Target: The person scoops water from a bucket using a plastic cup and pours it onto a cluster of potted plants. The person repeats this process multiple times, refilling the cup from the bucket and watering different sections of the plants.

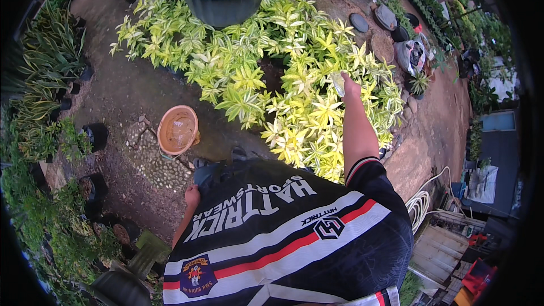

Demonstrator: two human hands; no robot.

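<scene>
My right arm stretches out over a bed of yellow-green variegated plants point(326, 112). At its end my right hand point(351, 86) is closed around a clear, see-through container point(338, 84), perhaps a plastic cup; its full shape is hard to make out. Leaves lie just below and around this hand. My left hand point(192, 195) hangs low beside my leg, and its fingers are too small and partly hidden to read. Ahead of it on the ground stands an orange bucket point(178, 130) with some liquid inside, apart from both hands.
A large dark pot point(226, 1) with a broad-leaved plant rises behind the bed. Potted plants point(48, 56) line the left side. At right lie flat stones point(358, 22), a white bag point(410, 55) and a coiled hose point(418, 211). Pebbled paving point(150, 156) surrounds the bucket.
</scene>
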